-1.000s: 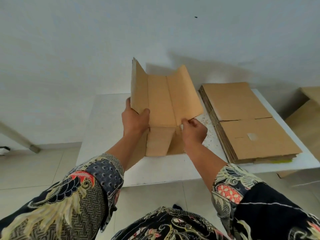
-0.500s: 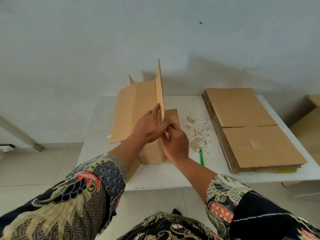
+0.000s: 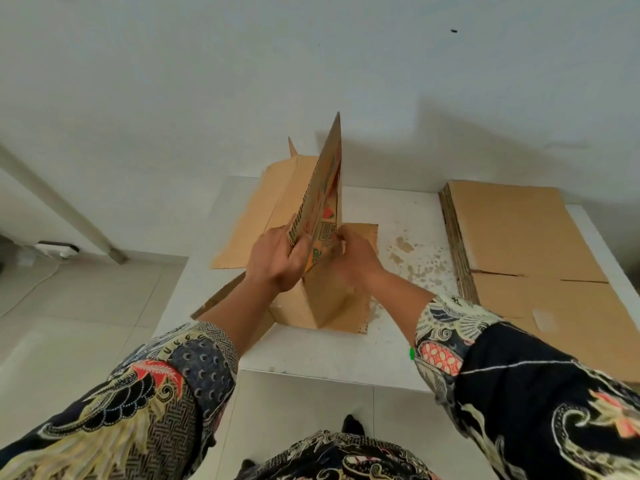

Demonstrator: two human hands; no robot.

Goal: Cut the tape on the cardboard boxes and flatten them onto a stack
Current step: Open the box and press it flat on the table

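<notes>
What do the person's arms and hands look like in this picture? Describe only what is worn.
Both hands, left hand and right hand, are bare, with no gloves. Each forearm is bare up to a loose sleeve of dark batik cloth, patterned in cream, red and grey-blue.

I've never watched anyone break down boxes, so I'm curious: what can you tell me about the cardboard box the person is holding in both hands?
The brown corrugated cardboard box stands opened out and partly collapsed on the white table. One panel rises steeply, nearly edge-on, showing its fluted edge and a printed face in red, green and orange. Plain brown flaps spread flat toward the far left, and another lies to the right. The left hand grips the raised panel's lower edge; the right hand holds it from the other side. It sits apart from the stack of flattened boxes.
</notes>
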